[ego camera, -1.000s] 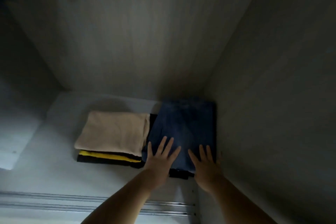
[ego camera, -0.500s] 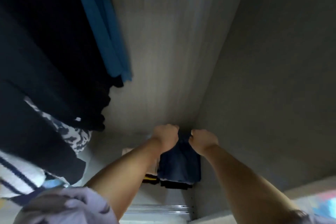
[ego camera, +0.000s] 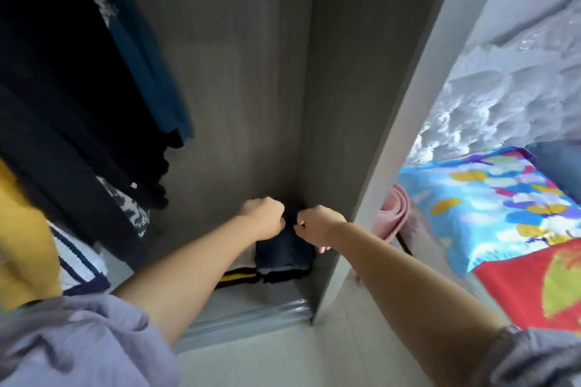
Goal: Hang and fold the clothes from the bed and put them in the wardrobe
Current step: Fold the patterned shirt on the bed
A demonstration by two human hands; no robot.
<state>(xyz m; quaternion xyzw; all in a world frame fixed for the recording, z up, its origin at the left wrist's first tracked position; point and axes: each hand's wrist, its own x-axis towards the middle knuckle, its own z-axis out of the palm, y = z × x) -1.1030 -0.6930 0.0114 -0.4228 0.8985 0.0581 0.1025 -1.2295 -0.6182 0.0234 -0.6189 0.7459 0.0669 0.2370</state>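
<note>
A folded pair of dark blue jeans (ego camera: pixel 283 253) lies on a pile in the back right corner of the wardrobe floor (ego camera: pixel 251 295). My left hand (ego camera: pixel 262 219) and my right hand (ego camera: pixel 317 225) are side by side at the jeans' far edge, fingers curled into the dark fabric between them. A folded black and yellow garment (ego camera: pixel 239 276) sits to the left of the jeans, mostly hidden under my left forearm.
Hanging clothes fill the left: dark garments (ego camera: pixel 63 104), a teal one (ego camera: pixel 141 66), a yellow one (ego camera: pixel 22 229) and a striped one (ego camera: pixel 78 261). The wardrobe side panel (ego camera: pixel 393 135) stands at right, with the bed's colourful sheet (ego camera: pixel 487 207) and a pink cloth (ego camera: pixel 396 217) beyond it. A door rail (ego camera: pixel 251 317) edges the floor.
My hands went from lying flat on the jeans' near edge to curling at the far edge. The view has pulled back and turned right, and the bed now shows.
</note>
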